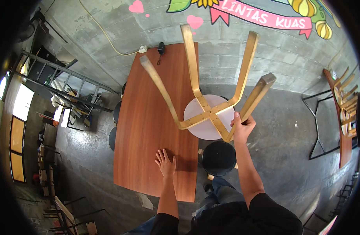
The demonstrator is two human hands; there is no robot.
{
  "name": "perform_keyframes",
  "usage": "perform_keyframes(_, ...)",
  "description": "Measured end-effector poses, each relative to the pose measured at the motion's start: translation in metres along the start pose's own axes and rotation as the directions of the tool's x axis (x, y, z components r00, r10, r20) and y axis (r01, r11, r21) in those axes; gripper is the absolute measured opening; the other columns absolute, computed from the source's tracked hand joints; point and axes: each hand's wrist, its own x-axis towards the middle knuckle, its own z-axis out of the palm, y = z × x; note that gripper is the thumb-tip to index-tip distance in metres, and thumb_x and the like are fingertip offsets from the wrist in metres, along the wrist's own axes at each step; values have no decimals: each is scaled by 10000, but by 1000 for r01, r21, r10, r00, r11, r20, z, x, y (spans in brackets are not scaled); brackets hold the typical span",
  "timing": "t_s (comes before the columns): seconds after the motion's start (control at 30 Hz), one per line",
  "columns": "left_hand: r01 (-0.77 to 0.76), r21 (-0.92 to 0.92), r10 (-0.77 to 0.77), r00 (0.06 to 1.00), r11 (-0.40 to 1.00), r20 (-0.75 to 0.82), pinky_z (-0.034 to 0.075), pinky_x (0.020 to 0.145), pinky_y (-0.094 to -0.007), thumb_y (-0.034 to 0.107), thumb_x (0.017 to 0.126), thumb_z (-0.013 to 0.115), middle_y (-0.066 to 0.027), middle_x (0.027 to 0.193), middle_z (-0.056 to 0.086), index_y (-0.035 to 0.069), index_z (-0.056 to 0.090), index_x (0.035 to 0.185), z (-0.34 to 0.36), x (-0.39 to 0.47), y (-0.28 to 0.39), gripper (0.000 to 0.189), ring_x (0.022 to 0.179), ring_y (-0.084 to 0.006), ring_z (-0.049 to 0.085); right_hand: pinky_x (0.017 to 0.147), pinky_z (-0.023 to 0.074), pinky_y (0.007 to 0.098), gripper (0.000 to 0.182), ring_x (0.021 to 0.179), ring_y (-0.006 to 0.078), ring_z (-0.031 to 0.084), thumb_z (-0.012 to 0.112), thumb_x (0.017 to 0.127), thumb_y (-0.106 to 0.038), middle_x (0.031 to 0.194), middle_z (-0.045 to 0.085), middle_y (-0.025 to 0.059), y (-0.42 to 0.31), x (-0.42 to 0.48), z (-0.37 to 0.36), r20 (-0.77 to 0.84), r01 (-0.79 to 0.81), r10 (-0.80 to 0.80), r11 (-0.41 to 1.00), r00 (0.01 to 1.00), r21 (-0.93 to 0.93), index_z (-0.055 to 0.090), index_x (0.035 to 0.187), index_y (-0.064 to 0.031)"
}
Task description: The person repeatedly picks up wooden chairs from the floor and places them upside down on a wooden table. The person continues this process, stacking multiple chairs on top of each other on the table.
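A wooden stool (pixel 210 111) is upside down, its four bent legs pointing up and its pale round seat partly over the right edge of the wooden table (pixel 139 141). My right hand (pixel 242 126) grips the lower part of its near right leg. Whether the seat rests on the tabletop or is held above it, I cannot tell. Over the near part of the tabletop, my left hand (pixel 166 163) has its fingers spread and holds nothing. A black round stool (pixel 218 158) stands on the floor by the table's right side, just below the raised stool.
Black stools (pixel 112 138) stand along the table's left side. A small black object (pixel 161 48) and a white socket box (pixel 143 49) are at its far end by the block wall. Farther left is a metal ladder (pixel 77 79); upturned stools (pixel 345 102) lie on another table (pixel 341 141) at right.
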Motion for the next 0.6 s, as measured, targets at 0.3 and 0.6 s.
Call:
perform_keyframes(0.3, 129, 108, -113, 983, 986, -147, 63, 1232, -570, 400, 979, 495, -131, 1676, 148, 124, 198, 1606, -1, 83, 17, 747, 1543, -344, 117, 506, 453, 264, 217, 545, 96, 571, 765, 878, -108, 672, 610, 34, 87, 69, 97, 99, 42, -44, 999, 994, 30, 591, 822, 10)
perform_keyframes(0.6, 206, 135, -181, 968, 969, -173, 89, 1240, -543, 305, 940, 502, -89, 1669, 204, 144, 292, 1583, -17, 93, 32, 695, 1544, -292, 156, 497, 469, 272, 245, 534, 102, 590, 759, 885, -92, 643, 598, 29, 162, 140, 192, 161, 186, -182, 982, 970, -10, 545, 806, -4)
